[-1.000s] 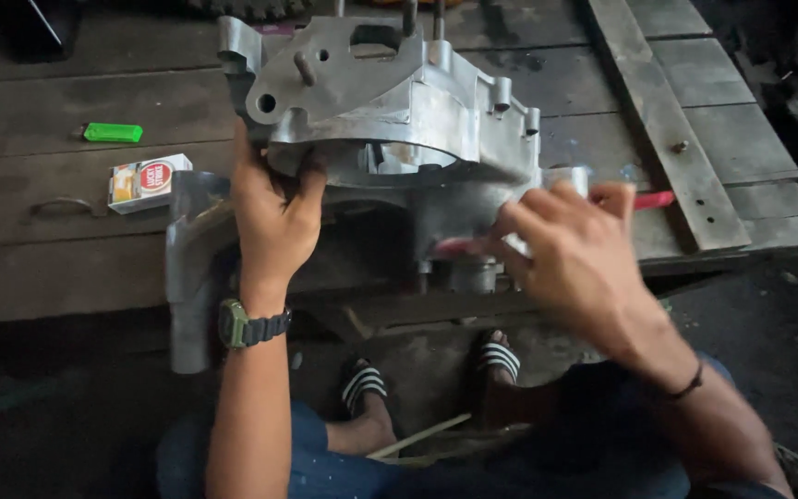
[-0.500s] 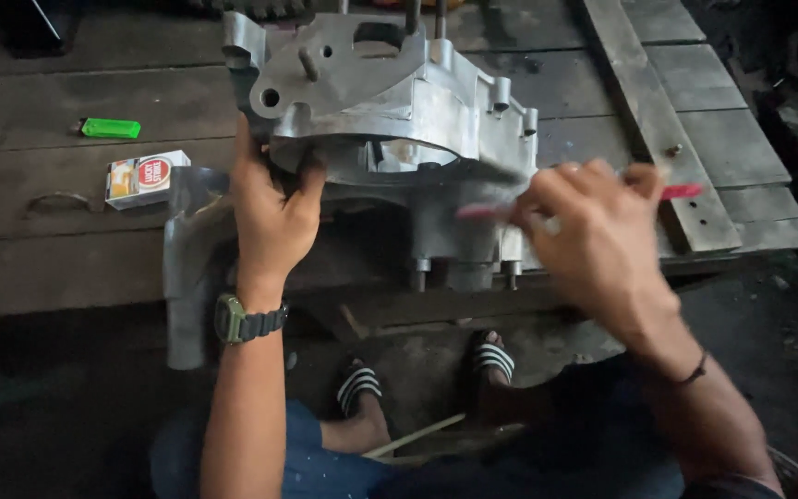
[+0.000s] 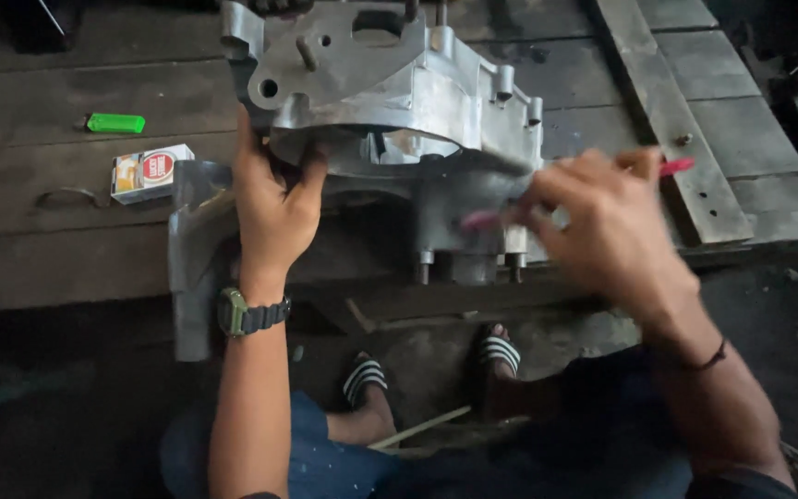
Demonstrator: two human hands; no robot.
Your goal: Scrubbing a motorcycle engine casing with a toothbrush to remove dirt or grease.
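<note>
Since prev frame our right hand (image 3: pixel 607 217) swung its pinched red-handled tool (image 3: pixel 671 167) up; left hand (image 3: pixel 272 199) gripped engine casing (image 3: pixel 390 102). Work on casing unfinished.

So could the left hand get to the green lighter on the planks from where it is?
Probably yes. The left hand grips the engine casing, and the green lighter lies to its left on bare planks, nothing between; it would have to let go first.

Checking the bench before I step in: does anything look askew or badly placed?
Yes: the metal engine casing overhangs the wooden bench edge, steadied by the left hand. Right hand holds a red-handled tool.
</note>
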